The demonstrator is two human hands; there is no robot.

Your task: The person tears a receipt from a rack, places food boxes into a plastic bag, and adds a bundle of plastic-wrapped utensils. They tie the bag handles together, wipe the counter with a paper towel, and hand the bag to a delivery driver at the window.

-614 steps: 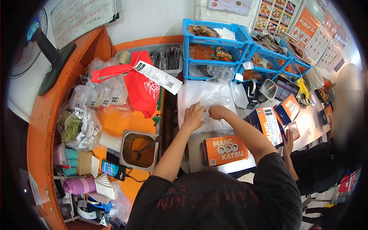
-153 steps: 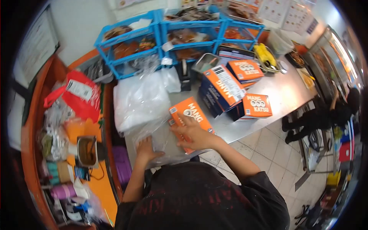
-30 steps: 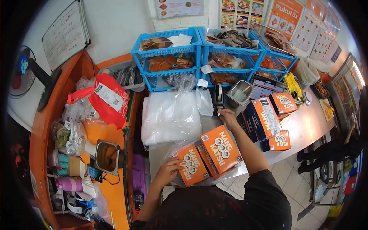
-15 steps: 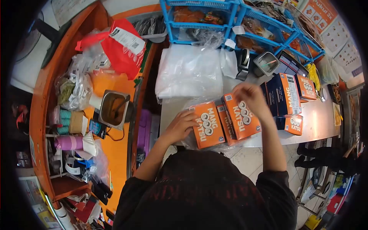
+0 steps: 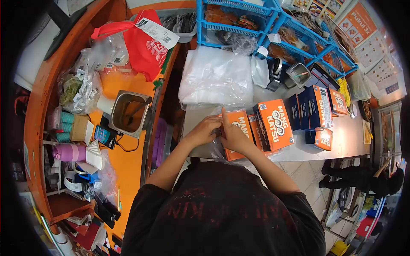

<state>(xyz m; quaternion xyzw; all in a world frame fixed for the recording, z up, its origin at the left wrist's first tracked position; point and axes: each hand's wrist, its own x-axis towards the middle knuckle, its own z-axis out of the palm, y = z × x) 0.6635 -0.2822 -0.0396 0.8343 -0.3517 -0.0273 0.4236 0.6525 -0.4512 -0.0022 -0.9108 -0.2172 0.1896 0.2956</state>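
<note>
Several orange boxes lie side by side in clear plastic at the table's front edge. My left hand (image 5: 205, 131) is at the left side of the leftmost box (image 5: 237, 120), its fingers bent at the plastic; whether they pinch it is hard to see. Over that same box is my right hand (image 5: 235, 135), with its index finger stretched upward and the rest resting on the box top. A narrow box (image 5: 259, 132) stands beside it, and to the right of that lies a larger orange box (image 5: 274, 124) that neither hand touches.
A stack of clear plastic bags (image 5: 215, 77) lies behind the boxes. More orange and dark blue boxes (image 5: 315, 106) stand at the right. Blue basket racks (image 5: 232, 29), a tape dispenser (image 5: 275, 74) and a metal container (image 5: 298, 75) are at the back. Another person (image 5: 363, 178) is at far right.
My right hand has moved left, from the right-hand box to the leftmost one beside my left hand. The camera view has shifted slightly.
</note>
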